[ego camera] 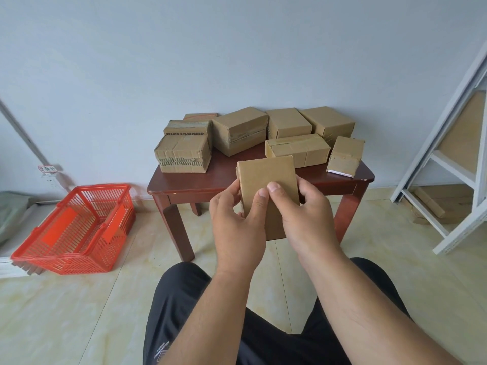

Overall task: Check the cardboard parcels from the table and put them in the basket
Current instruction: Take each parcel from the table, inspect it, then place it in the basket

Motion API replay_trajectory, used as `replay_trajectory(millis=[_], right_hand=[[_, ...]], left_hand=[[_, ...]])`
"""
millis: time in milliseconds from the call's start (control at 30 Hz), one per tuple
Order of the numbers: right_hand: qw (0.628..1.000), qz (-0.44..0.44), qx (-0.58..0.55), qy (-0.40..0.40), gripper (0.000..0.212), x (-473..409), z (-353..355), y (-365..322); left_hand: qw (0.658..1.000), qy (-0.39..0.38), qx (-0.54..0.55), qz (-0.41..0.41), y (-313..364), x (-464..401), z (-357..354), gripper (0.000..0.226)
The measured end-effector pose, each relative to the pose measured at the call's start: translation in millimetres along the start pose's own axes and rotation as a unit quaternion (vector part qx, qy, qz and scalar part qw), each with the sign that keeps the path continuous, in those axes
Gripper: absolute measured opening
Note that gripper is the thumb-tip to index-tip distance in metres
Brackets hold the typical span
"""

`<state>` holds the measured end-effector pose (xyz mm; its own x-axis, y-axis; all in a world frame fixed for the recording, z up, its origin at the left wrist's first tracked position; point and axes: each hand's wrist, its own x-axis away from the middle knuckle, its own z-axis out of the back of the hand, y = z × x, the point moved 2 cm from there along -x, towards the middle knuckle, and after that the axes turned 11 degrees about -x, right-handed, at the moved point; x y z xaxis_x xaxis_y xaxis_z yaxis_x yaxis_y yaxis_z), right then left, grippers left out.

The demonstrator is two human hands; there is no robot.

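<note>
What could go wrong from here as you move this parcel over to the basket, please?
The basket sits tilted on the floor, far to the left of the held parcel; a tossed parcel could miss or tip it. Both hands, left hand and right hand, grip only its lower half, so it could slip.

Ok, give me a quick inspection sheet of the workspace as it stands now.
Surface: dark red-brown wooden table, against the wall.
Job's things: eight brown cardboard parcels on the table; one flat brown cardboard parcel held up; red plastic basket on the floor, no parcels seen inside.
Clutter: nothing seen on the table.
Grippers: left hand and right hand grip the flat parcel, thumbs on its face.
Cables: nothing seen.
Surroundings: white metal shelving rack at right; tiled floor.
</note>
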<state>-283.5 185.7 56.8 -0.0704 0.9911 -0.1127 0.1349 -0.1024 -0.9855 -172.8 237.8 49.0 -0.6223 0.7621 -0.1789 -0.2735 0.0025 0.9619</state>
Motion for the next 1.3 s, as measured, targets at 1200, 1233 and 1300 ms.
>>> replay_trajectory(millis=[1200,1233,1300], right_hand=[[0.999,-0.038,-0.008,-0.006,0.023,14,-8,-9],[0.999,-0.039,-0.011,-0.005,0.023,14,-8,-9],[0.999,-0.037,-0.013,0.004,0.023,12,-7,-10]], left_hand=[[0.995,0.0,0.079,0.066,14,-8,6,0.042],[0.994,-0.006,0.083,0.065,14,-8,7,0.042],[0.994,-0.022,0.087,0.062,11,-6,6,0.036]])
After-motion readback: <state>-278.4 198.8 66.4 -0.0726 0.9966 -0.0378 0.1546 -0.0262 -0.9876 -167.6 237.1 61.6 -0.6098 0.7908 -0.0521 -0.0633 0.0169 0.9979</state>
